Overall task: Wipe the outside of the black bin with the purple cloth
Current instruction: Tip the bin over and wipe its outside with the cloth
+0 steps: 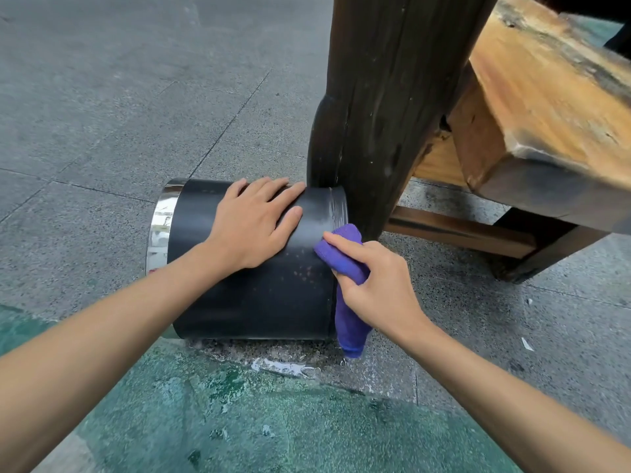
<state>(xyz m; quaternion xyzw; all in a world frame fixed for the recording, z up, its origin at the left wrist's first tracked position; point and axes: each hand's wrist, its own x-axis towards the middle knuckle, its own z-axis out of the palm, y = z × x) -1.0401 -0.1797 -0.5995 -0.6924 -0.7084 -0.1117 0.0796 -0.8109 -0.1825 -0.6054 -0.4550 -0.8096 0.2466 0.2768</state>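
Observation:
The black bin (252, 298) lies on its side on the pavement, its shiny metal rim to the left and its base to the right against a dark wooden post. My left hand (254, 221) rests flat on top of the bin, fingers spread and pointing right. My right hand (379, 285) grips the purple cloth (345, 261) and presses it against the bin's side near the base edge. A tail of the cloth hangs down past the base toward the ground.
A thick dark wooden post (382, 97) stands right behind the bin's base. It belongs to a heavy wooden bench (546, 107) at the upper right. Grey stone paving (102, 97) spreads left and behind; a green-stained patch (239, 421) with a wet spot lies in front.

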